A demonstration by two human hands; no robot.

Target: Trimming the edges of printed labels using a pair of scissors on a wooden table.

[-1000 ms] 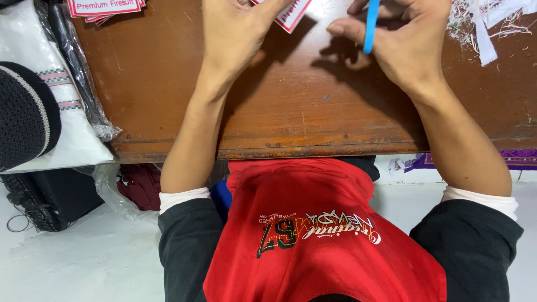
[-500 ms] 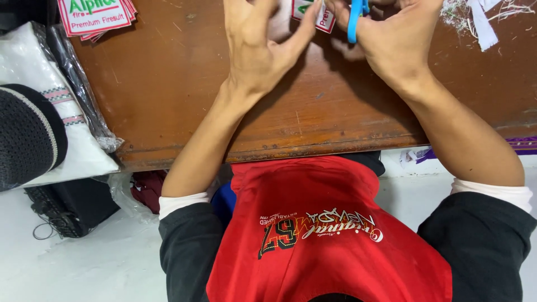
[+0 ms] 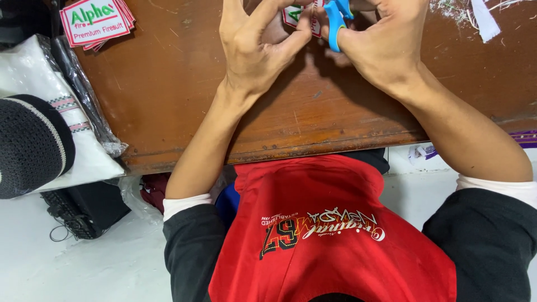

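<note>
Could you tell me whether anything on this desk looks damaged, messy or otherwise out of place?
White offcuts and thread scraps lie scattered at the far right corner of the wooden desk, whose surface is scratched and worn along the near edge. The stack of patches at far left sits slightly fanned and askew. Nothing looks spilled.

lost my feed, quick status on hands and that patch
Left hand pinching embroidered patch. Right hand holding blue scissors at it. Nothing in the way.
</note>
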